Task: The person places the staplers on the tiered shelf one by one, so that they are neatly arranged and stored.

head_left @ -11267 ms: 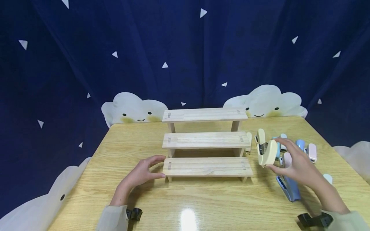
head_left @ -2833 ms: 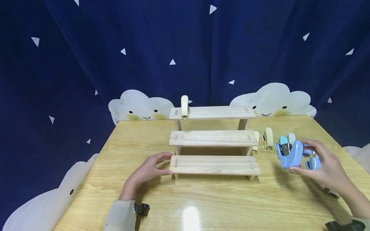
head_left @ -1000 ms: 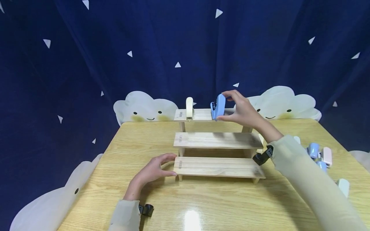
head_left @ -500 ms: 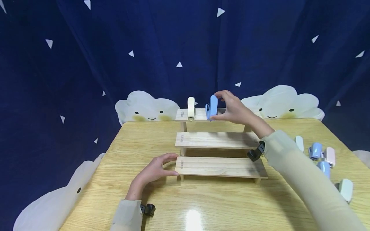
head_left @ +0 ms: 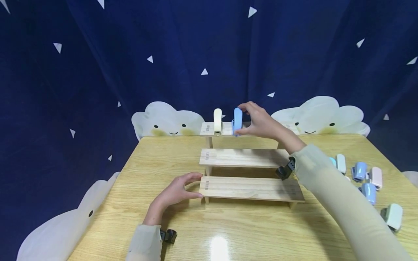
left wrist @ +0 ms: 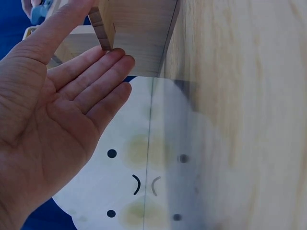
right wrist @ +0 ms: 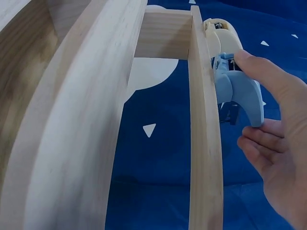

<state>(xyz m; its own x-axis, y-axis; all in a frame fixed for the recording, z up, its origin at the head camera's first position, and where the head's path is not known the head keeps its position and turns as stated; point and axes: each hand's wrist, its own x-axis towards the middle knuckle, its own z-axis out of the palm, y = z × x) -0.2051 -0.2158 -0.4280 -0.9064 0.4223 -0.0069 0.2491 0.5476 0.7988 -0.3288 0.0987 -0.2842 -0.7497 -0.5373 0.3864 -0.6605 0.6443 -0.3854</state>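
One blue stapler, pinched in my right hand, perhaps overhangs the top shelf; hard to see. Released, it could tip nearward.

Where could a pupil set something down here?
Bare: the middle shelf and bottom shelf, where visible; the table left of the left hand and before the bottom shelf. Crowded: the top shelf around the cream stapler, blue stapler and right hand; the table's right side, with other staplers.

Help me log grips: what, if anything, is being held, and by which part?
The right hand pinches the blue stapler by its upper and lower ends. The left hand is at the left end of the lowest shelf, no grip visible.
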